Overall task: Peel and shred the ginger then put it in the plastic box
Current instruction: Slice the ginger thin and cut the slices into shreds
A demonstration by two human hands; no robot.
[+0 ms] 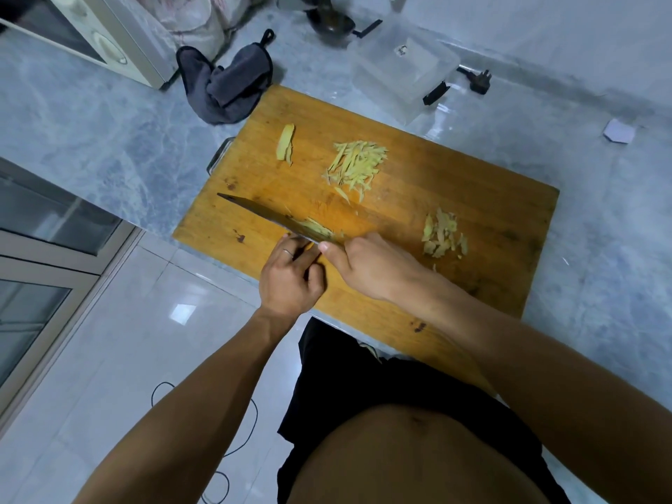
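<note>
A wooden cutting board (472, 198) lies on the marble counter. My right hand (371, 263) grips the knife (254, 211), whose handle is hidden in the fist; the blade edge is down on the board. My left hand (291, 276) sits against the blade's near side with curled fingers, holding down the ginger being cut (316, 227), which is mostly hidden. A pile of ginger shreds (356, 165) lies mid-board, a sliced ginger piece (286, 143) to its left, and peel scraps (443, 234) to the right. The clear plastic box (407, 63) stands beyond the board.
A grey cloth (225, 89) lies at the board's far left corner, with a microwave (109, 34) behind it. A dark pot (331, 23), a black plug (476, 80) and a paper scrap (618, 130) sit on the counter. The board's near edge overhangs the counter edge.
</note>
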